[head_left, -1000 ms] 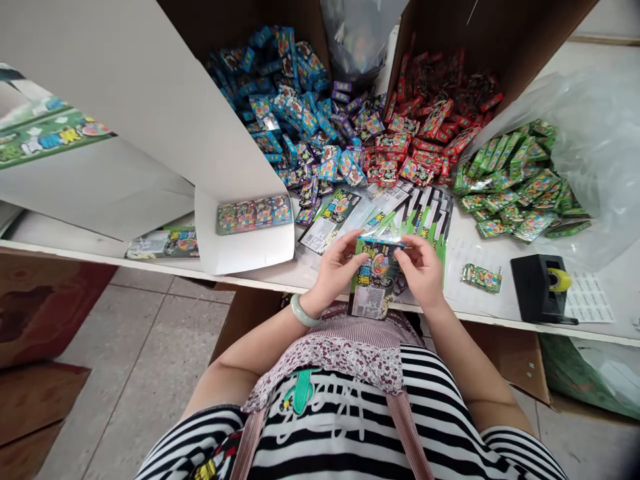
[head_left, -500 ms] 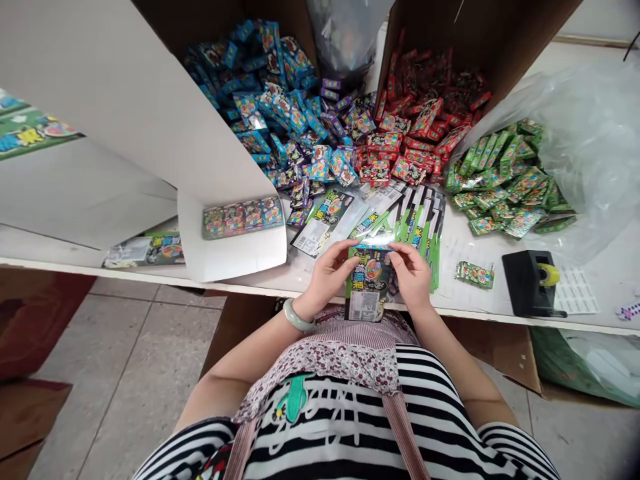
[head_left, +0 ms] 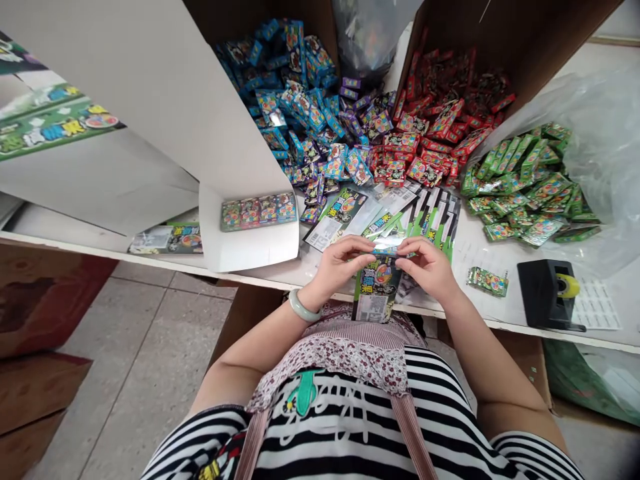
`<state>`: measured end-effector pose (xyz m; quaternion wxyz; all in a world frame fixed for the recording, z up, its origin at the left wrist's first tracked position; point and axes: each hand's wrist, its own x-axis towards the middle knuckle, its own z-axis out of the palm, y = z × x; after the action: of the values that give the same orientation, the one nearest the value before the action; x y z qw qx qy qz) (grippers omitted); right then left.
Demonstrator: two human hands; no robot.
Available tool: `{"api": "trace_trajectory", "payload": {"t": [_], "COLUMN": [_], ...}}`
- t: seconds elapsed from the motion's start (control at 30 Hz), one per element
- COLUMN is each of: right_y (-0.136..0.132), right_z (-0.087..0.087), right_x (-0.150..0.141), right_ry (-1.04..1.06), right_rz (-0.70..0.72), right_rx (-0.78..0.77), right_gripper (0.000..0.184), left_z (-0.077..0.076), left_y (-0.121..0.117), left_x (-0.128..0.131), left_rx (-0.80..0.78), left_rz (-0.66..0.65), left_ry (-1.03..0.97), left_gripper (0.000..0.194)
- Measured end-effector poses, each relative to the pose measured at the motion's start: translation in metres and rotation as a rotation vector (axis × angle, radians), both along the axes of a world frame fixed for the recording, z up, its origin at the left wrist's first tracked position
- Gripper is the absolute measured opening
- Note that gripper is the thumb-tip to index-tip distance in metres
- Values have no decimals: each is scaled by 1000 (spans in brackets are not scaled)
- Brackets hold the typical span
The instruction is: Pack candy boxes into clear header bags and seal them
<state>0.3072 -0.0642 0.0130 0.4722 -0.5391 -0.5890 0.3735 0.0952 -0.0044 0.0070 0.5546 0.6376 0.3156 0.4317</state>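
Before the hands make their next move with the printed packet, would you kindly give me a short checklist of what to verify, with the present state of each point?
1. Left hand gripping the printed packet near its top: ok.
2. Right hand gripping the same end: ok.
3. Top of the packet sealed: cannot tell; too small and partly covered by fingers.
4. Tape dispenser upright on the table, yellow roll in place: ok.
5. Wrapped row of small boxes lying on the white flap: ok.
6. Fanned packets separated from one another: not ok; they overlap.
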Motion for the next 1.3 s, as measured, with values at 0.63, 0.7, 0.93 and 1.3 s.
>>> {"api": "trace_trajectory", "payload": {"t": [0.63,0.7,0.93,1.3], "right_y": [-11,-14,-7,-10], "right_z": [13,7,19,-3], "right_x": [-2,-7,-9,-10], "right_ry": [-100,-33,-23,-228], "right_rz": [75,30,27,78], "right_rx": [31,23,-55,178], "right_gripper": [19,19,16,6], "left_z": [5,4,3,-7], "left_y": [2,1,2,0], "left_x": [-17,-19,-19,-19], "left_rx": [26,52,96,95], "left_rz": [-174,-160,-179,-143], "left_ry": [106,111,124,174], "left_gripper": [27,25,23,27]}}
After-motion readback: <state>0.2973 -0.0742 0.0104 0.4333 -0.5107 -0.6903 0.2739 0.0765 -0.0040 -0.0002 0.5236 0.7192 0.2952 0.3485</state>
